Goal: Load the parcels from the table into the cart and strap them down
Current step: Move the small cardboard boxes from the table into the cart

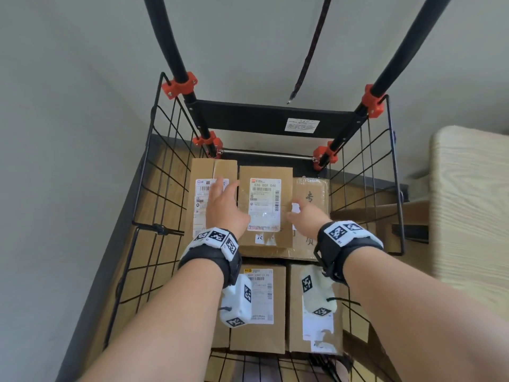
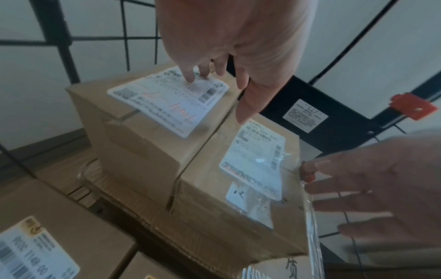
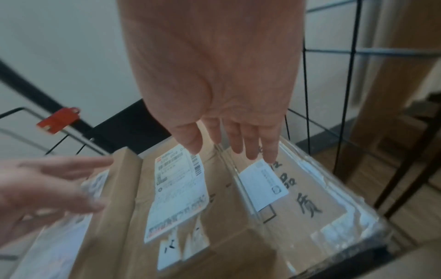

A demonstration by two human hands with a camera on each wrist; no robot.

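Note:
Several brown cardboard parcels lie in the black wire cart (image 1: 154,166). On the upper layer a labelled middle parcel (image 1: 264,238) sits between a left parcel (image 1: 201,166) and a taped parcel with handwriting (image 1: 312,188). My left hand (image 1: 224,197) is open, its fingertips (image 2: 190,77) touching the left parcel's (image 2: 143,132) label and its thumb reaching over the middle parcel (image 2: 214,203). My right hand (image 1: 300,213) is open with straight fingers (image 3: 253,149) just above the taped parcel (image 3: 310,198), beside the middle parcel's (image 3: 222,198) right edge. Neither hand holds anything.
Two more parcels (image 1: 259,334) (image 1: 297,340) lie lower at the cart's front. A dark strap (image 1: 311,51) hangs loose between the cart's black handle posts with red clamps (image 1: 179,85). A pale wooden table (image 1: 468,202) stands to the right, a grey wall to the left.

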